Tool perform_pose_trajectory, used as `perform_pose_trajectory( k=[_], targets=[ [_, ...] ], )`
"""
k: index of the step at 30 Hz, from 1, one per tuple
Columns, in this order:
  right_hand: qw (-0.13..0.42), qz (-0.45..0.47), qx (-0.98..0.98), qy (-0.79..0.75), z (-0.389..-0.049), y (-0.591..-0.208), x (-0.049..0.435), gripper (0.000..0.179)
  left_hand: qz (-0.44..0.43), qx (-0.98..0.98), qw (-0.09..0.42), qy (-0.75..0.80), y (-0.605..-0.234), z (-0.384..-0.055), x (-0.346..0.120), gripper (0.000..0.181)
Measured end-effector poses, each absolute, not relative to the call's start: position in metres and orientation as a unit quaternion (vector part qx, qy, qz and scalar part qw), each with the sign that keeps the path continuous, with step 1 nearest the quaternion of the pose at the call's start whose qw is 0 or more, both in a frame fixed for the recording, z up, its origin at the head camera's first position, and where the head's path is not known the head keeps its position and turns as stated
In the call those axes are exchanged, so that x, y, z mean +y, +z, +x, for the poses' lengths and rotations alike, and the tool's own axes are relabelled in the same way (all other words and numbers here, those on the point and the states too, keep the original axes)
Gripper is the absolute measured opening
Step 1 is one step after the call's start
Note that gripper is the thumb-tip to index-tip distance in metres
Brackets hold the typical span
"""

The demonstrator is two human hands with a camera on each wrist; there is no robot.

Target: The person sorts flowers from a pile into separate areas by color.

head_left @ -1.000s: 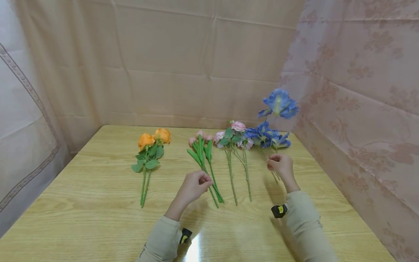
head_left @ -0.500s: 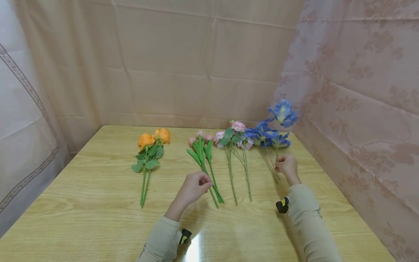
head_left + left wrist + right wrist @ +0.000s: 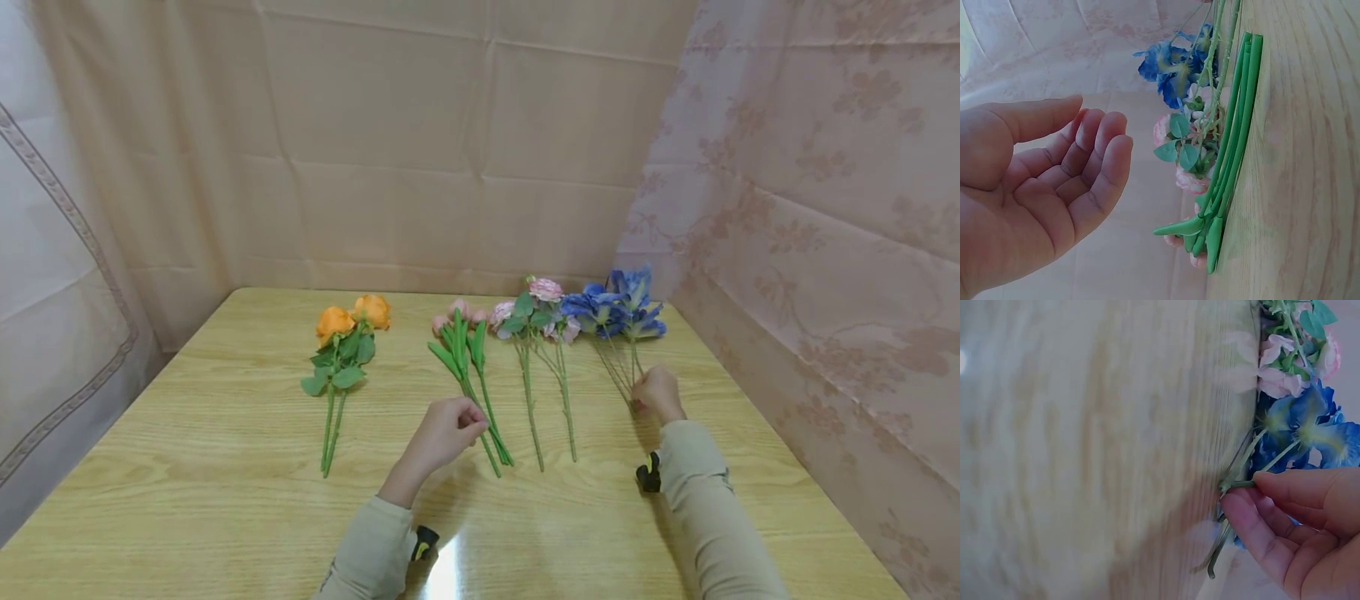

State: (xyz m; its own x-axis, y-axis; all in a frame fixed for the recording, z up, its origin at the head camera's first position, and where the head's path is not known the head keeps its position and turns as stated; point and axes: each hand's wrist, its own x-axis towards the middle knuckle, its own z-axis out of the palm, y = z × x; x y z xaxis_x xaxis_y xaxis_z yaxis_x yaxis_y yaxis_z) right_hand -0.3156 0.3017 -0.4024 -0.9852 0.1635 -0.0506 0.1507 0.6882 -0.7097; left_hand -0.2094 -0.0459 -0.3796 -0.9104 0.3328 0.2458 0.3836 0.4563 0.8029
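Note:
At the right of the head view, my right hand (image 3: 658,394) pinches the stem of a blue iris (image 3: 636,288). That bloom lies over the other blue irises (image 3: 592,310) at the table's far right. The right wrist view shows the stem end (image 3: 1245,484) between thumb and fingertips, close to the tabletop, with other stems beside it. My left hand (image 3: 442,433) hovers above the stems of the pink tulips (image 3: 460,329). Its fingers are loosely curled and hold nothing, as the left wrist view shows; the tulips' green stems (image 3: 1235,137) lie apart from it.
Pink branching flowers (image 3: 545,289) lie between the tulips and the irises. Two orange roses (image 3: 335,322) lie on the left of the wooden table (image 3: 187,450). A beige curtain (image 3: 375,150) hangs behind, and a patterned pink cloth (image 3: 840,250) borders the right side.
My right hand has shifted slightly right and lowered the held iris, so its bloom came down onto the other blue irises. My left hand has stayed nearly still.

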Motion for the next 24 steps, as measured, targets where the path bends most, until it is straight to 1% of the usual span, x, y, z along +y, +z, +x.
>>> perform_pose_trajectory(
  k=[8,17,24],
  targets=[
    [0.007,-0.098,-0.912,0.399,-0.3113,-0.4038,0.3035,0.001,-0.219,-0.854,0.019,-0.471,-0.3792,-0.2084,-0.0466,0.007],
    [0.009,-0.102,-0.909,0.404,-0.3077,-0.4042,0.3047,0.003,-0.220,-0.858,0.016,-0.464,-0.3789,-0.2085,-0.0466,0.009],
    [0.010,-0.103,-0.906,0.411,-0.3068,-0.4041,0.3053,0.008,-0.222,-0.858,0.015,-0.463,-0.3800,-0.2094,-0.0464,0.009]
  ],
)
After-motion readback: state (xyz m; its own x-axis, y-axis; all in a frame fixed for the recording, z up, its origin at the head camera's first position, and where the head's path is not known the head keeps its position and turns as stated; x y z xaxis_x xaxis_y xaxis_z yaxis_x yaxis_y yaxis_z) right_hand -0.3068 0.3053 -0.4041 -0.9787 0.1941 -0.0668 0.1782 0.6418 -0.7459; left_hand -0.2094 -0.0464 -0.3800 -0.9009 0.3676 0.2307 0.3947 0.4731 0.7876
